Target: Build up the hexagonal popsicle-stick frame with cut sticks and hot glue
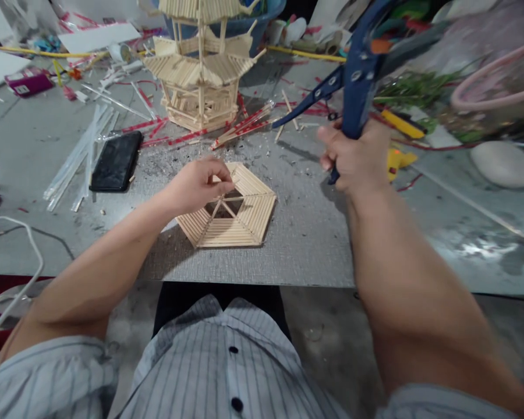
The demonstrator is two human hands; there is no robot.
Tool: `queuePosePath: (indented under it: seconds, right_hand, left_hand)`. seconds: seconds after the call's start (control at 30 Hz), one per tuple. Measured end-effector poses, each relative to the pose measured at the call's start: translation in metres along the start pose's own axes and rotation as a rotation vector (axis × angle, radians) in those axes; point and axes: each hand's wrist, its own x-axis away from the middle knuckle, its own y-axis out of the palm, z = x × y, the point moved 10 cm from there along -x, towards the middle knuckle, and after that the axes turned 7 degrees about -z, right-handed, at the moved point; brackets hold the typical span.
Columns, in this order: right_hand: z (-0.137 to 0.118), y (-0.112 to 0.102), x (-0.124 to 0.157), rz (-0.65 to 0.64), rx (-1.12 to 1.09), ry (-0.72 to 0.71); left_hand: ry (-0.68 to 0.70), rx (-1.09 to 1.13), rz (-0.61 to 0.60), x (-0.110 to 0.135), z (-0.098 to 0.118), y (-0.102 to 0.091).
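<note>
fingers [220, 174] of the left hand [196, 185] are pressed together in a pinch over the opening of the hexagonal stick panel [228, 240] — whether a thin piece sits between their tips is too small to tell. the panel lies flat on the surface [305, 244]. the right hand [362, 156] is wrapped round the grip of a blue tool [358, 87], held to the panel's right, apart from it.

the thin spokes across the opening look like the weak spot: a downward press could snap one or work a joint loose. nothing else seems to pin the panel, so a sideways nudge could slide it. one slim arm of the tool reaches toward the red-marked strips [244, 123] by the stick tower [183, 70] — a careless swing could scatter them or catch the jutting eaves.
</note>
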Motion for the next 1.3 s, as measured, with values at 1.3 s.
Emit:
queuePosePath:
  seconds: [1.3]
  right_hand:
    - [-0.066,0.044,0.039,-0.016,0.394,-0.617]
  left_hand:
    - [0.198,0.370,0.430,0.007,-0.019,-0.031]
